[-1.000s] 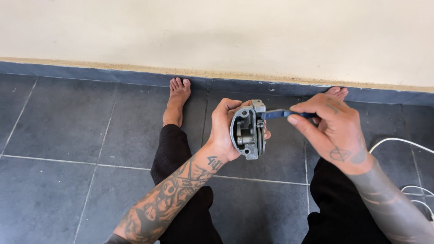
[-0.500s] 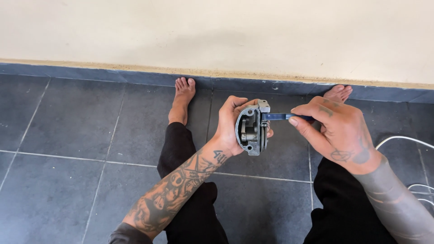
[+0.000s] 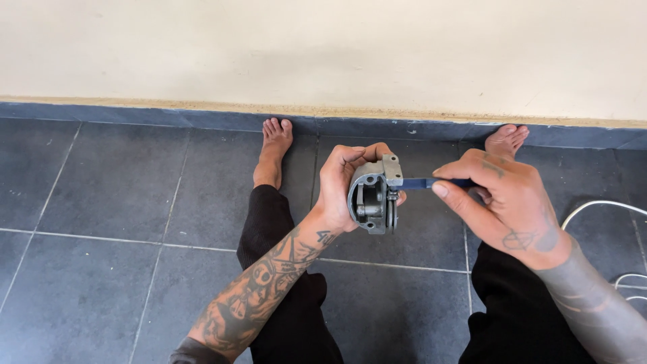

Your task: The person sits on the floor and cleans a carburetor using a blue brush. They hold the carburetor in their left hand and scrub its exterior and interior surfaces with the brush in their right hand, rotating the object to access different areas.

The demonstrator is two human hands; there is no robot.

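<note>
Nearest the camera are two tattooed forearms and black trousers [image 3: 290,323] on legs stretched out over the floor. The left hand [image 3: 344,192] is wrapped around a grey metal part [image 3: 372,195], a rounded casting with an open hollow side facing the camera; the fingers curl over its top and back, gripping it firmly, and it is held up in the air above the floor, between the two legs. The right hand [image 3: 502,202] pinches a slim dark tool [image 3: 431,183] between thumb and forefinger, the other fingers folded in around its handle. The tool lies level, and its tip touches the upper right corner of the metal part. At the right edge a white cable [image 3: 596,205] loops across the dark grey floor tiles [image 3: 114,202]. Farther out, the two bare feet rest on the tiles, the left foot [image 3: 273,152] pointing at the wall and the right foot [image 3: 507,139] partly hidden behind the right hand. Beyond them a dark skirting strip [image 3: 168,118] runs along the foot of a cream wall [image 3: 323,47].
</note>
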